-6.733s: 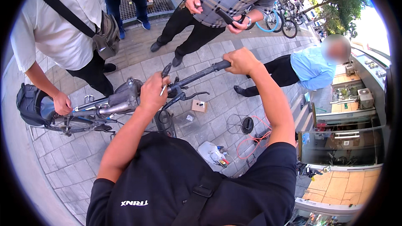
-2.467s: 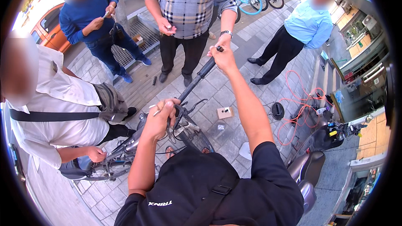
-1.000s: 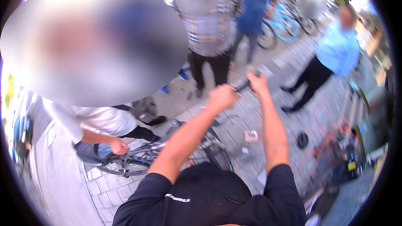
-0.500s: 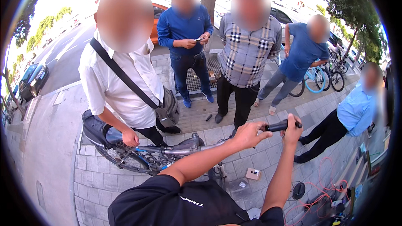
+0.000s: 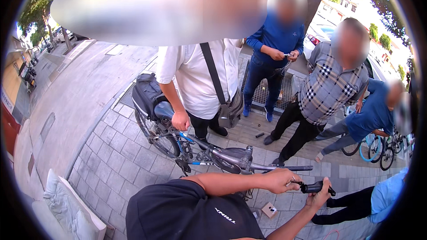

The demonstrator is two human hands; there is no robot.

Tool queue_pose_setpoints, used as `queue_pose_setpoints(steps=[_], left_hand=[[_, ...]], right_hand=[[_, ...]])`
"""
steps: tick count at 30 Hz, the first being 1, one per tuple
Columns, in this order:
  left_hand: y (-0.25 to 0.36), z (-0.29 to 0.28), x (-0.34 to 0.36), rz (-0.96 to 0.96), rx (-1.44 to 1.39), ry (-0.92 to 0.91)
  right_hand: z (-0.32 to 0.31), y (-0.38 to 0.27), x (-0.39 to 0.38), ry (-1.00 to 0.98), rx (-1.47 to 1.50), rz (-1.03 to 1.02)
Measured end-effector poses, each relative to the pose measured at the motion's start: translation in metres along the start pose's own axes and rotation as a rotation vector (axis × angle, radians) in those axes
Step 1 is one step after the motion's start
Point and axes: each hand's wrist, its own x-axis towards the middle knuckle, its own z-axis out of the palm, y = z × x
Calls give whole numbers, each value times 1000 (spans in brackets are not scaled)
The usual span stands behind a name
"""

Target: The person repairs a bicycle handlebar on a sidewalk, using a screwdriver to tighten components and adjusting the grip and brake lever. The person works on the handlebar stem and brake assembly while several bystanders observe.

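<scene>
In front of my body, over the right side of the bicycle, both hands hold a short black handlebar grip [image 5: 315, 187]. My right hand [image 5: 319, 198] is closed round its right part, the thumb and fingers pointing up. My left hand [image 5: 282, 180] pinches a thin dark piece at its left end; what that piece is cannot be made out. Just above my left hand juts the bare grey end of the handlebar [image 5: 297, 168]. The bicycle [image 5: 202, 150], grey and blue, stands across the pavement beyond my left arm.
A person in a white shirt [image 5: 195, 75] rests a hand near the saddle [image 5: 164, 110]. Other people stand beyond and to the right. A small cardboard box [image 5: 269, 210] lies below my hands. A black cylinder [image 5: 259, 135] is on the ground. A pale padded seat [image 5: 71, 204] is lower left.
My view has turned left, so bicycle and people sit farther right. My hands and the grip appear lower; the grip tilts differently, and the bare handlebar end now shows beside them.
</scene>
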Motion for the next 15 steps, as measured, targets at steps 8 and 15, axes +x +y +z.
queue_pose_setpoints(steps=[8, 15], left_hand=[[-25, -1, -17, 55, -275, 138], [-15, -4, -27, 15, -169, 190]], right_hand=[[19, 0, -23, 10, 128, 125], [38, -2, -41, 6, 215, 95]])
